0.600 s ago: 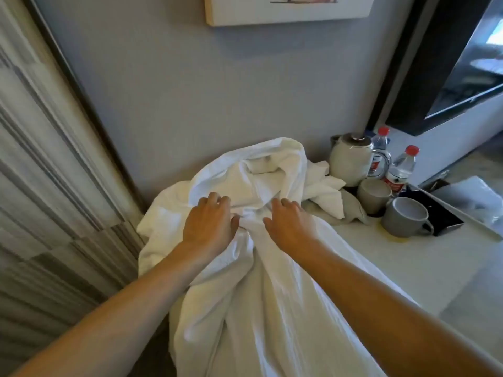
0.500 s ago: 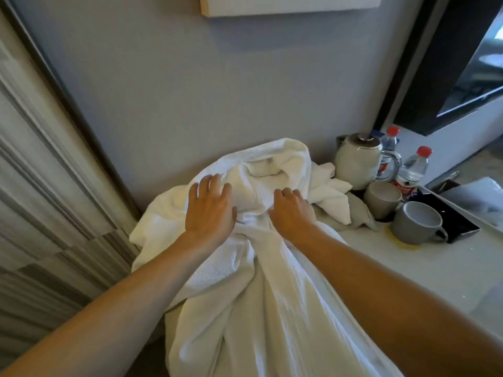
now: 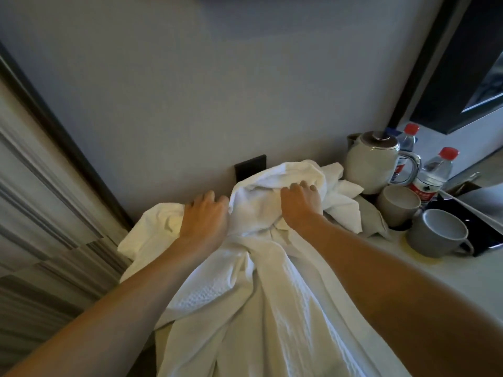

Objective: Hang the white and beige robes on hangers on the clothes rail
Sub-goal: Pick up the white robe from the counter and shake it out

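Fingers (image 3: 304,186) of the right hand (image 3: 300,205) are curling together over a raised fold of the white robe (image 3: 258,281), gripping the cloth near its top. Beside it, the left hand (image 3: 205,216) is bunching another part of the same robe, its fingers bent and pressing down into the fabric. The robe is lying in a crumpled heap on a pale counter (image 3: 435,281) against a grey wall (image 3: 217,91), with its lower part trailing toward the viewer between both bare forearms. A beige cloth (image 3: 373,221) is peeking out from under the robe's right edge. Just right of the heap, a pale kettle (image 3: 373,161) is standing near two grey mugs (image 3: 435,232) and two red-capped water bottles (image 3: 432,175). A small black wall plate (image 3: 249,165) is showing behind the robe.
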The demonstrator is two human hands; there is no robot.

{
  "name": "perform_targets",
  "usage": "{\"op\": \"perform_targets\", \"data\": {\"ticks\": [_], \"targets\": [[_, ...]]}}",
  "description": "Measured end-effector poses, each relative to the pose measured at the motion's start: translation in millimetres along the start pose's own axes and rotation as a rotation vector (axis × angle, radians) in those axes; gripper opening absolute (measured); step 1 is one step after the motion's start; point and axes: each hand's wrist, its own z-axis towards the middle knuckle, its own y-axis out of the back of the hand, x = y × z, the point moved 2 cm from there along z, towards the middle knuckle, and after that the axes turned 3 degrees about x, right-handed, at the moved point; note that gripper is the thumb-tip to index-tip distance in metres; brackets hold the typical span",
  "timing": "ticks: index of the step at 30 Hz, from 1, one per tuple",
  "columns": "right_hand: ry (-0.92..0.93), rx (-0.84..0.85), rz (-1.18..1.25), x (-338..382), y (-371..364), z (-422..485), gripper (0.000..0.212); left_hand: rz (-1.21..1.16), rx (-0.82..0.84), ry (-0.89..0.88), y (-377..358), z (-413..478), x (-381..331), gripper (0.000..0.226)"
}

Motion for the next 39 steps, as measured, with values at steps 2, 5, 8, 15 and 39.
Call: {"op": "perform_targets", "data": {"ticks": [2,5,8,15,39], "targets": [[0.041,-0.140,-0.003,-3.4,-1.0,1.4,0.041,-0.154,0.045,0.016,1.6,-5.8,-0.2,0.014],[0.115,-0.177,0.189,-8.7,-2.0,8.2,0.074,-0.415,0.089,0.021,3.4,-15.2,1.9,0.029],[0.082,-0.017,0.181,-1.0,-4.5,6.2,0.077,-0.685,0.112,0.091,16.1,-21.9,3.2,0.018],[0.055,-0.066,0.059,-38.4,-8.2,-25.2,0.034,-0.112,0.081,-0.011,33.7,-40.8,41.5,0.046],[-0.284,-0.923,0.821,-29.3,391.3,-313.0,0.026,-1.399,-0.282,0.131,336.2,-293.6,91.7,0.039]]}}
